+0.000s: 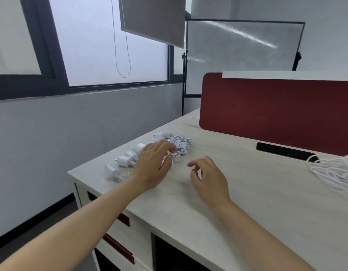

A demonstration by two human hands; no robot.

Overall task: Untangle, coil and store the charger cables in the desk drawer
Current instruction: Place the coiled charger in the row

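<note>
Fingers (167, 146) of the left hand (152, 165) curl downward at the near end of a heap of white cables, and the thumb closes toward them, pinching a small coil (176, 158) that rests on the counter (247, 192). The picture is a little blurred there, so how much of the coil sits inside the grip cannot be told. Just beyond the fingertips lies the heap of coiled cables (182, 142), wound into loops and touching one another. To the left of that hand, along the counter's left edge, a row of white charger plugs (126, 159) runs from the near corner toward the coils; the wrist covers part of the row.

The right hand (208, 178) hovers near the left one and a little closer to the person, its fingers loosely curled and holding nothing, apart from the small coil. Well off to its right, at the picture's edge, a loose tangle of white cables (337, 172) spreads over the counter beside a black strip (284, 151) set in the surface. A red divider panel (276, 110) stands behind it. Below the counter's front left, drawers with red handles (118, 248) are closed. A whiteboard (243, 55) stands beyond the panel, beside the window (102, 42).
</note>
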